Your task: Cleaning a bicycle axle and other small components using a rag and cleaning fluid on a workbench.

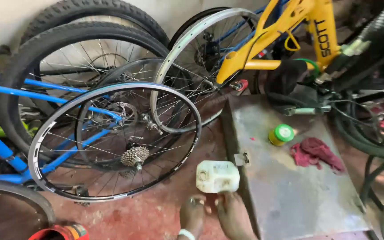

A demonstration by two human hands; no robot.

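While the blue bike frame point(5, 146) fills the far left with a tyred wheel point(67, 58) behind it, a red container point(61, 232) sits at the bottom left corner, contents not visible. Next right, a bare rim with a cassette point(135, 155) leans on the blue frame; its silver rim point(112, 89) stands near the jug on the left. A second bare rim point(187, 49) leans behind it, against the yellow bike frame point(281, 26).

On the red floor point(156, 213) lies a white plastic jug point(217, 176), on its side, touching the left edge of a flat metal box point(290, 186) (hinged lid, closed). Whether the jug holds anything cannot be told.

Left hand point(192, 215) is just below the jug, ring on one finger, white band at the wrist, fingers curled loosely, holding nothing. Right hand point(230, 211) is at the jug's lower right corner, fingertips touching or nearly so; not a grasp, fingers relaxed.

On the box lid: a small yellow tub with a green cap point(281, 134), capped, and just right of it a crumpled red rag point(316, 153). More dark wheels point(378, 142) crowd the right edge.
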